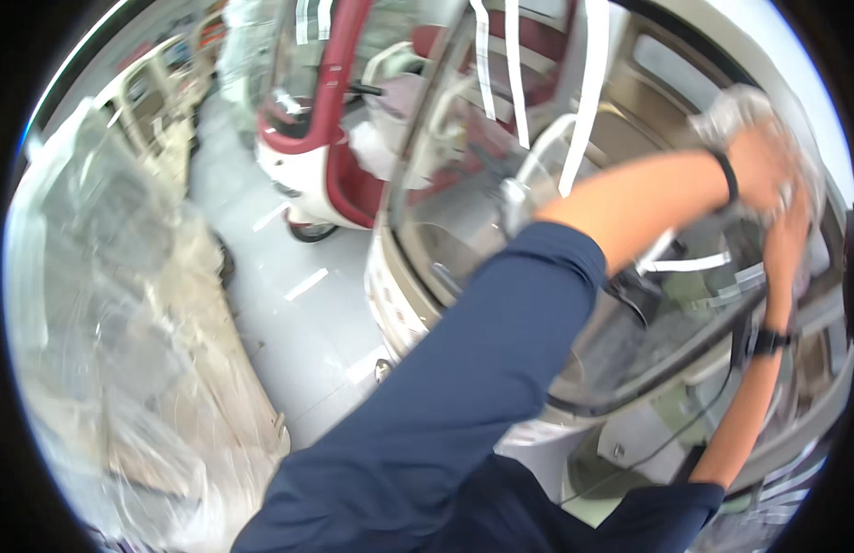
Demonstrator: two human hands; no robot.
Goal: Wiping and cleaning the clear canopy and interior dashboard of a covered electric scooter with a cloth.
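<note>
My left hand [760, 166], with a dark band at its wrist, reaches across to the upper right. It holds a crumpled whitish cloth [734, 109] at the upper part of the windshield [600, 345] of a small beige enclosed vehicle [406, 304]. Close below it, my right hand [788, 225], with a black watch on its wrist, has its fingers at the same whitish bundle. Motion blur hides the exact finger positions. Through the glass show a seat [624, 128] and a pale steering handle [548, 148]. White strips of reflected light cross the pane.
A red and white three-wheeler [316, 159] stands beyond the beige one. On the left, clear plastic film [116, 276] wraps another vehicle. Shiny grey floor [289, 332] runs between them. A thin dark cable [648, 453] hangs at the lower right.
</note>
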